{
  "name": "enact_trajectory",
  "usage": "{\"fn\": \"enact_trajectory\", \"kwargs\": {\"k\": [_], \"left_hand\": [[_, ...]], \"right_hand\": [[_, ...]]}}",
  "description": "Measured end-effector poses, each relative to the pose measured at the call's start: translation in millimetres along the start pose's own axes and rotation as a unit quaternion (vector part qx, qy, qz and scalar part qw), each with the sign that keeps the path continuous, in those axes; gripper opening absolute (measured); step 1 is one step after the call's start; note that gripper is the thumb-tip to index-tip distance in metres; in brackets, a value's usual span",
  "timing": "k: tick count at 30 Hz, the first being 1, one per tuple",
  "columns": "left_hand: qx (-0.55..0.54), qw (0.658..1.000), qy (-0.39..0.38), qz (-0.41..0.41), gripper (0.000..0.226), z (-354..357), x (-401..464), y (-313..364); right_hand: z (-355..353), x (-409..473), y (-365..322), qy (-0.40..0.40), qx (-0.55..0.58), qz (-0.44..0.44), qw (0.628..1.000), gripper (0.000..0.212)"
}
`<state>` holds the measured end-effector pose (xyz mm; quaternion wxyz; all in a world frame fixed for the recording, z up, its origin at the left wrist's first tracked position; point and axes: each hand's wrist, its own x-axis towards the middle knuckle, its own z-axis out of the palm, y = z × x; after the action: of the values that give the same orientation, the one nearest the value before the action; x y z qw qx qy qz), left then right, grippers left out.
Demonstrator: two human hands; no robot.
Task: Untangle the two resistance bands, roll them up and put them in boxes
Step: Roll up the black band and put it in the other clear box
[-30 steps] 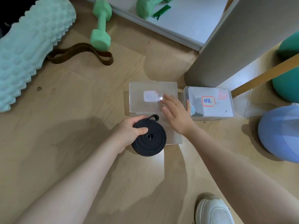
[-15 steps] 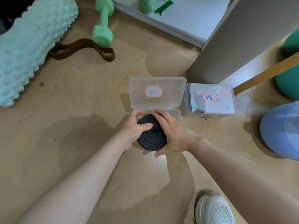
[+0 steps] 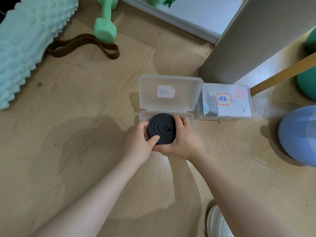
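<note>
A second before, the person's right hand had been resting flat on the closed lid of the clear box while the left hand alone held the rolled black band at the box's near edge. By this moment the lid stood open, tipped back toward the upper part of the frame with its small white label facing the camera, and the right hand had come back down to join the left on the roll. That meant the box was ready to receive the band, and the step in hand looked like the placing itself: the coil sat over the near part of the open tray, just right of the frame's center, though whether it already rested on the tray floor could not be told.

Both hands gripped the roll. The left thumb lay curled over the coil's near-left edge, with the fingers wrapped round its left side. The right hand cupped the right side, its fingers bent over the far edge and the thumb running underneath toward the left hand. Both forearms reached in from the bottom of the frame and met at the coil.

The second box, closed and bearing a red-bordered label, sat touching the right side of the open one. The brown band lay unrolled in the upper left of the frame, between the foam roller and the green dumbbell, so judging by that, the second half of the task was yet to be done.
</note>
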<state>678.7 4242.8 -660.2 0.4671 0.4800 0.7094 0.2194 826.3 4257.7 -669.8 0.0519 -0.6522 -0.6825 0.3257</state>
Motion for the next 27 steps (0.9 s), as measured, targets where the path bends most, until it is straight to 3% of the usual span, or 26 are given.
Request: {"fn": "enact_trajectory", "kwargs": {"k": [4,7,11,15,19,22,24,27], "left_hand": [[0.216,0.966,0.031,0.138,0.053,-2,-3,-9],[0.281,0.935,0.057,0.208,0.044,-9,7,-14],[0.352,0.886,0.029,0.302,0.034,-13,20,-22],[0.422,0.845,0.002,0.328,0.036,-19,31,-5],[0.444,0.858,-0.111,0.234,0.032,-24,40,8],[0.449,0.836,-0.036,0.314,0.031,-22,35,-4],[0.447,0.818,-0.022,0.361,0.035,-21,34,-11],[0.45,0.812,-0.029,0.369,0.037,-20,38,-9]], "right_hand": [[3,6,-5,0.0,-0.012,0.05,0.999,0.11],[1,9,-6,-0.014,-0.012,0.059,0.998,0.108],[-1,12,-6,-0.028,-0.015,0.06,0.998,0.107],[0,10,-4,-0.001,0.011,0.054,0.999,0.099],[1,12,-3,-0.002,0.011,0.053,0.999,0.082],[-1,12,1,-0.019,0.0,0.034,0.999,0.073],[-11,12,10,-0.052,0.022,-0.014,0.998,0.062],[-28,14,26,-0.119,0.04,-0.084,0.988,0.044]]}}
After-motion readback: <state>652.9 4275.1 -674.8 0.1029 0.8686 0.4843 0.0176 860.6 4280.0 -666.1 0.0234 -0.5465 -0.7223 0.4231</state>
